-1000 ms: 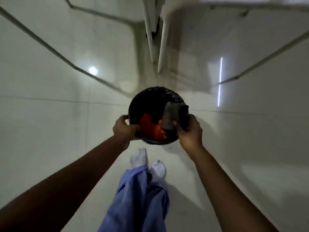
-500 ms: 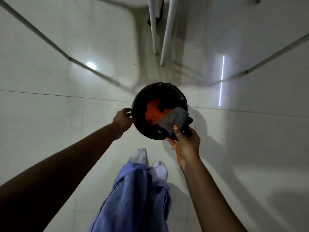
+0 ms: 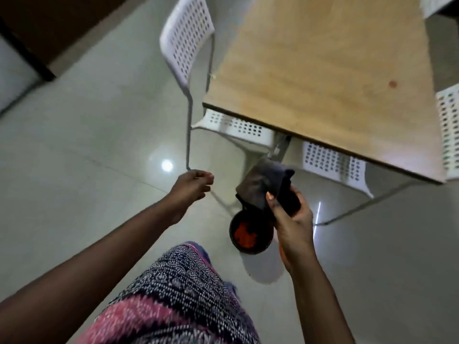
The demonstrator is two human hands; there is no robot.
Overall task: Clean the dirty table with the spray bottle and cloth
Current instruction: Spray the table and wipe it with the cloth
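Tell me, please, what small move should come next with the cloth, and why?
Probably lift the right hand, which grips the dark cloth, up to the wooden table and wipe the reddish spot. The cloth hangs over the black bin on the floor, and the left hand holds nothing.

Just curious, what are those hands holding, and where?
The right hand grips a dark grey cloth by its lower end, thumb on top. The left hand holds nothing.

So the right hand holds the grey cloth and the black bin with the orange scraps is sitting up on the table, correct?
Not quite. The head view shows the black bin on the floor below the table; the right hand does hold the grey cloth.
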